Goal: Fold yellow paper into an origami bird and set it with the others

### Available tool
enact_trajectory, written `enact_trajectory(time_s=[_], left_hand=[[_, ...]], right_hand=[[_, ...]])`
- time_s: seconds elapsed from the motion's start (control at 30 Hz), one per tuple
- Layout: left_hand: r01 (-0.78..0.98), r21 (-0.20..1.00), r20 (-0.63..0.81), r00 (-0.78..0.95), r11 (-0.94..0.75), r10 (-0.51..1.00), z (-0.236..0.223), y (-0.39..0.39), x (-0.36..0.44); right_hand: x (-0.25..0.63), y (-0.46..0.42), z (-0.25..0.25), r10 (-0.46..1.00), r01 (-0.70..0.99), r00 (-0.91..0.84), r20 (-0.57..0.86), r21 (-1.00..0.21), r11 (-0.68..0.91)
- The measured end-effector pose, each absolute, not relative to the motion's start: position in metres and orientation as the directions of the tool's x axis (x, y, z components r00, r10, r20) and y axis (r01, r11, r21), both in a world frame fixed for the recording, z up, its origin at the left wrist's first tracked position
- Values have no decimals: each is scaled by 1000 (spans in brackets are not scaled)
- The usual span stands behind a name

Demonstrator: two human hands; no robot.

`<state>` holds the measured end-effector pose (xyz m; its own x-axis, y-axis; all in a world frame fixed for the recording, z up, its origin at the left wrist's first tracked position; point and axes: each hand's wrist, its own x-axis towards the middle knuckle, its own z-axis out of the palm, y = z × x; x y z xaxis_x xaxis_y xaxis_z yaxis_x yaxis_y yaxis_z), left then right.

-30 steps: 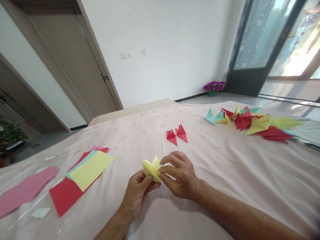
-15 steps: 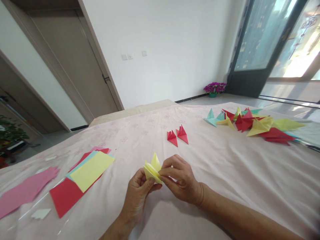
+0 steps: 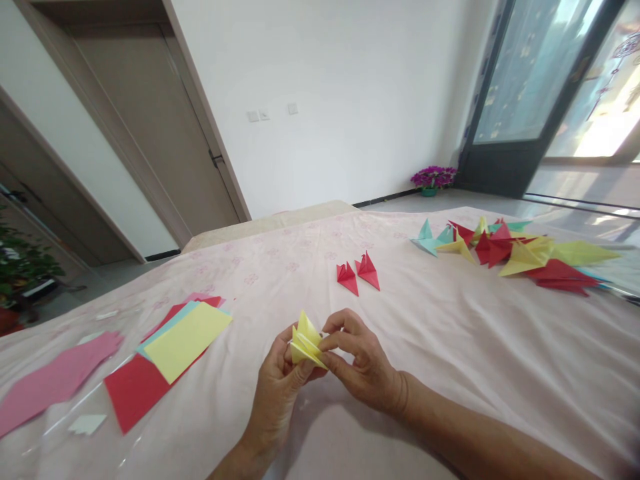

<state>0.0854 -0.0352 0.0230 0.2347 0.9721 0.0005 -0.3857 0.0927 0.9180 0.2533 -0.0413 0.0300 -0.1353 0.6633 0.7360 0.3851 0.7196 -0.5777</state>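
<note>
A partly folded yellow origami crane (image 3: 306,341) is held just above the cloth, one point sticking up. My left hand (image 3: 280,373) grips its lower left side, the thumb across the front and the fingers behind. From the right, my right hand (image 3: 364,363) pinches the paper's right edge between thumb and fingertips. Beyond my hands two small folded red paper cranes (image 3: 347,278) stand side by side on the cloth. The inner folds of the yellow paper are partly hidden by my fingers.
Flat coloured sheets (image 3: 187,340) lie at the left, near pink paper (image 3: 60,380) and a white scrap (image 3: 87,424). A heap of folded cranes (image 3: 530,257) in red, yellow and green sits at the far right. The pink tablecloth (image 3: 450,373) has wrinkles.
The yellow paper has tilted and turned a little in my hands, its upper point shifting left. Both hands keep hold of it. The camera view has shifted slightly.
</note>
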Motion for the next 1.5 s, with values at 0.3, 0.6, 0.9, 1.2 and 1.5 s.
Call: enact_trajectory(time_s=[0.3,0.6,0.9,1.2,1.5], left_hand=[[-242,969,12,209,40,978,17,-37,83],[-262,963,-11,213,68,977,22,-38,84],[-235,969,-13,244,72,970,17,-36,82],[-205,977,4,302,61,953,15,-35,81],[-116,993,8,309,29,951,19,-36,81]], right_hand=[[249,-41,34,734,315,-108,671,-677,665],[250,-40,37,783,326,-127,608,-720,612],[256,-43,43,788,269,-211,578,-741,615],[250,-37,42,957,-35,-95,274,-962,272],[249,-34,40,968,-49,-141,207,-978,202]])
